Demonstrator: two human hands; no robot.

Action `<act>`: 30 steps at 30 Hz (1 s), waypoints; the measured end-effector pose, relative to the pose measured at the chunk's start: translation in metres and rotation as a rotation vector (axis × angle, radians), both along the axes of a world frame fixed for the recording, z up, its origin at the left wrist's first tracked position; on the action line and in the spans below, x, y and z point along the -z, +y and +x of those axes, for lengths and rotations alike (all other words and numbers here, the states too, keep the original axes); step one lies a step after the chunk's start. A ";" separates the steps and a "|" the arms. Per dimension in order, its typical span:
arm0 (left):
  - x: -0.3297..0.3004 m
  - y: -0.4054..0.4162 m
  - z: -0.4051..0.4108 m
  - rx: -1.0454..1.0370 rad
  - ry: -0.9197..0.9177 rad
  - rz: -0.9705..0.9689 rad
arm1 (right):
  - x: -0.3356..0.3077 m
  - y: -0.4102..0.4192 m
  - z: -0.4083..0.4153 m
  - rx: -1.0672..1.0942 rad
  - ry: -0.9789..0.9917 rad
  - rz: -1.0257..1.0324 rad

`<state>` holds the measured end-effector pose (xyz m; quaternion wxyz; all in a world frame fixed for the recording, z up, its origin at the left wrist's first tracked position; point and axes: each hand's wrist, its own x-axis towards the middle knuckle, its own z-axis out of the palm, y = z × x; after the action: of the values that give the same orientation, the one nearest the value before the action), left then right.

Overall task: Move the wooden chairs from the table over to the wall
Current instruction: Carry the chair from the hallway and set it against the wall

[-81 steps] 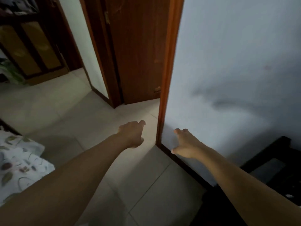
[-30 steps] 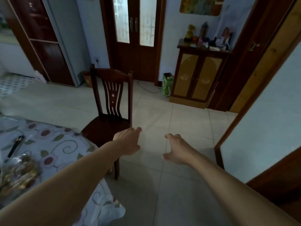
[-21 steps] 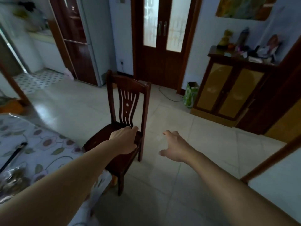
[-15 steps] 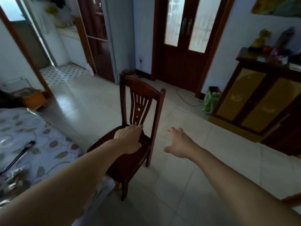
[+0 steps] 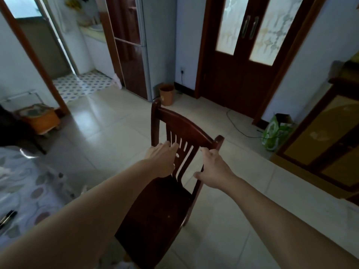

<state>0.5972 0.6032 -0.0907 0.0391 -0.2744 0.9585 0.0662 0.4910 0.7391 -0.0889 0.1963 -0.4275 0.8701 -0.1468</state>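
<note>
Where the pale tiled floor (image 5: 108,136) fills the middle of the view, a dark double door with frosted glass panes (image 5: 242,45) stands at the far wall, a tall dark-fronted refrigerator (image 5: 134,45) to its left and a wooden cabinet with amber panels (image 5: 326,144) at the right edge. At lower left lies the table under a floral cloth (image 5: 25,187), a black pen (image 5: 7,217) resting on it. The wooden chair (image 5: 165,208) stands just beside the table's edge, its seat toward the viewer and its slatted back facing the doors. Beyond it, near the wall, are a small orange bin (image 5: 166,94) and, further right, a green bag (image 5: 275,133). The left hand (image 5: 162,162) reaches to the left side of the chair back, fingers extended and laid against the slats, not curled round them. The right hand (image 5: 211,167) is at the right upright, fingers loosely spread with the thumb apart, touching or just beside the wood; no closed grasp is visible.
</note>
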 end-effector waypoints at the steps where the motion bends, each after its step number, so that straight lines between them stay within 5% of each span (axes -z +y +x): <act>1: 0.003 -0.016 -0.014 0.010 -0.011 0.007 | 0.002 -0.017 -0.010 0.017 0.028 0.015; 12: 0.026 -0.128 -0.130 0.029 0.029 -0.142 | 0.027 -0.134 -0.095 0.056 0.112 0.069; 19: 0.052 -0.171 -0.179 0.031 -0.124 -0.170 | 0.059 -0.179 -0.132 -0.005 0.046 0.123; 30: 0.072 -0.206 -0.198 0.293 -0.074 -0.207 | 0.078 -0.220 -0.170 0.094 -0.376 0.196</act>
<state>0.3994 0.3968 -0.1625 0.0552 -0.1365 0.9878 -0.0496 0.3213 0.5189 -0.1672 0.3887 -0.3305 0.8473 -0.1477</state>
